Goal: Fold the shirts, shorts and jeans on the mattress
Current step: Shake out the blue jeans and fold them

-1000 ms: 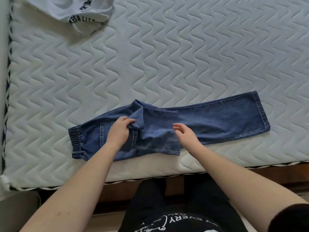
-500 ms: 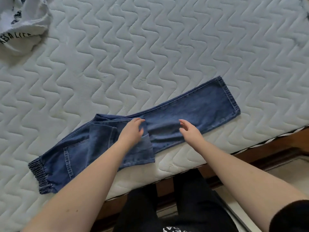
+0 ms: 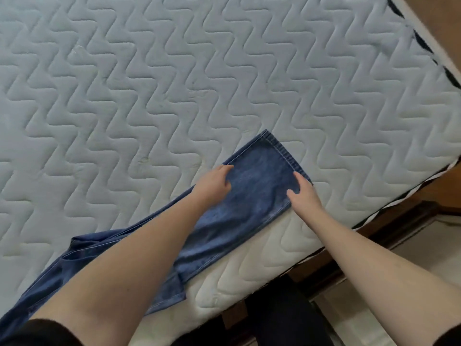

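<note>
A pair of blue jeans point(image 3: 252, 196), folded lengthwise, lies along the near edge of the white quilted mattress point(image 3: 174, 83), its hem end pointing up and to the right. My left hand point(image 3: 215, 182) sits at the far side of the leg near the hem, fingers curled over the fabric edge. At the near corner of the hem, my right hand point(image 3: 303, 193) lies on the denim with its fingers loosely bent. The waist end runs off the lower left, partly hidden under my left forearm.
The mattress edge runs diagonally from lower middle to right, with a wooden bed frame point(image 3: 409, 216) and pale floor point(image 3: 374, 320) beyond it. My dark-clothed legs stand against the frame below.
Both hands slid along the leg from the middle of the jeans toward the hem. The view swung right, so the white shirt and the elastic waist end left the frame.
</note>
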{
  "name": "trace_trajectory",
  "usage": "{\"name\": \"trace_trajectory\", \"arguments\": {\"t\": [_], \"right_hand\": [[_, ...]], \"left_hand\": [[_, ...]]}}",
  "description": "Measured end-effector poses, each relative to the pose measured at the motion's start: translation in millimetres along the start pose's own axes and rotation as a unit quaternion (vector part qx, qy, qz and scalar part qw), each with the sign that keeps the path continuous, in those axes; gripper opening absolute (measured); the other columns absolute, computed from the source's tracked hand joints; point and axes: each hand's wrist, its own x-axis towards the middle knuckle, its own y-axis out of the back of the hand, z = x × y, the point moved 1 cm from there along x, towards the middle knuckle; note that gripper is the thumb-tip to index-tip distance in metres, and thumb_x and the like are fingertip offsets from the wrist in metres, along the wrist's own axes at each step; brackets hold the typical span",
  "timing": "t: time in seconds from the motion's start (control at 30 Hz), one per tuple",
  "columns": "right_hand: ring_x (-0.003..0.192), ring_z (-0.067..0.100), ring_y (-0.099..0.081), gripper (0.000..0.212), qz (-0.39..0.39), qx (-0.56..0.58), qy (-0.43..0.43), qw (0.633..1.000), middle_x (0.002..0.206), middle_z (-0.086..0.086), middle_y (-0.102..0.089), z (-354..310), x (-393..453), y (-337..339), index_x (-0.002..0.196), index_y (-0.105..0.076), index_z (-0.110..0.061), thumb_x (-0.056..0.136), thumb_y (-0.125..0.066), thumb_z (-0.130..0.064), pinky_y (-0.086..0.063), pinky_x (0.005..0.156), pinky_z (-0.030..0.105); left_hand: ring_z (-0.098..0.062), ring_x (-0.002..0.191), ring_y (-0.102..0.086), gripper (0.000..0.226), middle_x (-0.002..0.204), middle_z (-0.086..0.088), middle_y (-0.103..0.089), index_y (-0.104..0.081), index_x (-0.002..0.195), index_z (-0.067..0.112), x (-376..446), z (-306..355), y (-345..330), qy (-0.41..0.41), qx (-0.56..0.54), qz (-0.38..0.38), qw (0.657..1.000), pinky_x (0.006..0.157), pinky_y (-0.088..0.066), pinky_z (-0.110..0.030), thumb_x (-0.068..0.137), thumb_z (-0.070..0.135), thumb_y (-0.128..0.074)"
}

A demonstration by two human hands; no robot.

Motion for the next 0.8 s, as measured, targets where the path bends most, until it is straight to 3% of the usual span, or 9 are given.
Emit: {"name": "trace_trajectory", "arguments": {"t": [0.1, 0.17, 0.23, 0.33, 0.47, 0.57, 0.7, 0.8], "right_hand": [[0.139, 0.031, -0.035, 0.069, 0.051, -0.060, -0.039, 0.996, 0.154, 0.015, -0.035, 14, 32, 19, 0.152, -0.030, -0.010, 0.091, -0.062, -0.019, -0.027, 0.113, 0.036], [0.132, 0.033, -0.042, 0.067, 0.049, -0.078, -0.053, 0.994, 0.146, 0.016, -0.043, 23, 49, 26, 0.147, -0.037, -0.011, 0.089, -0.067, -0.026, -0.032, 0.109, 0.037], [0.120, 0.032, -0.053, 0.057, 0.027, -0.032, -0.065, 0.997, 0.134, 0.015, -0.055, 29, 60, 29, 0.135, -0.049, -0.008, 0.087, -0.072, -0.027, -0.040, 0.099, 0.035], [0.104, 0.032, -0.063, 0.038, -0.042, -0.030, -0.065, 0.997, 0.111, 0.014, -0.069, 36, 68, 29, 0.113, -0.065, -0.006, 0.088, -0.072, -0.033, -0.042, 0.078, 0.030], [0.091, 0.027, -0.062, 0.033, -0.054, -0.066, -0.034, 0.996, 0.092, 0.005, -0.066, 43, 71, 37, 0.098, -0.066, -0.010, 0.087, -0.071, -0.040, -0.037, 0.069, 0.029], [0.078, 0.019, -0.052, 0.028, -0.009, -0.066, -0.012, 0.998, 0.080, -0.003, -0.057, 54, 66, 53, 0.085, -0.060, -0.020, 0.082, -0.076, -0.043, -0.033, 0.065, 0.029], [0.074, 0.020, -0.052, 0.027, 0.047, -0.073, -0.002, 0.996, 0.076, -0.003, -0.058, 69, 66, 70, 0.086, -0.064, -0.023, 0.084, -0.071, -0.048, -0.036, 0.063, 0.031], [0.070, 0.020, -0.050, 0.021, 0.052, -0.062, 0.004, 0.997, 0.063, -0.010, -0.051, 81, 78, 86, 0.079, -0.061, -0.027, 0.087, -0.070, -0.045, -0.026, 0.059, 0.031]], "left_hand": [[-0.031, 0.131, -0.047, 0.057, 0.148, -0.012, -0.044, -0.036, 0.149, 0.011, 43, 14, -1, 0.001, 0.007, 0.008, 1.000, 0.108, -0.036, -0.036, 0.095, 0.019, -0.053], [-0.034, 0.130, -0.046, 0.062, 0.146, -0.015, -0.045, -0.034, 0.149, 0.009, 69, 24, 0, 0.015, 0.009, 0.014, 1.000, 0.108, -0.036, -0.038, 0.094, 0.024, -0.058], [-0.035, 0.127, -0.048, 0.061, 0.139, -0.016, -0.048, -0.039, 0.144, 0.010, 94, 32, 2, 0.050, -0.005, 0.018, 0.999, 0.107, -0.038, -0.040, 0.092, 0.031, -0.064], [-0.031, 0.110, -0.058, 0.047, 0.120, -0.012, -0.061, -0.054, 0.127, 0.011, 122, 40, 6, 0.097, -0.039, 0.007, 0.995, 0.090, -0.046, -0.033, 0.089, 0.036, -0.069], [-0.030, 0.103, -0.062, 0.024, 0.113, -0.012, -0.068, -0.065, 0.115, 0.013, 143, 57, 10, 0.043, -0.006, -0.005, 0.999, 0.077, -0.038, -0.027, 0.095, 0.025, -0.060], [-0.030, 0.104, -0.060, 0.022, 0.114, -0.013, -0.067, -0.063, 0.117, 0.012, 158, 73, 13, 0.004, 0.001, -0.018, 1.000, 0.079, -0.037, -0.027, 0.096, 0.017, -0.058], [-0.033, 0.109, -0.058, 0.024, 0.119, -0.016, -0.065, -0.061, 0.119, 0.010, 182, 98, 6, -0.029, 0.050, -0.043, 0.997, 0.082, -0.039, -0.031, 0.097, 0.018, -0.057], [-0.034, 0.109, -0.057, 0.023, 0.119, -0.016, -0.063, -0.060, 0.118, 0.009, 204, 120, 0, -0.041, 0.064, -0.047, 0.996, 0.079, -0.037, -0.031, 0.098, 0.019, -0.056]]}}
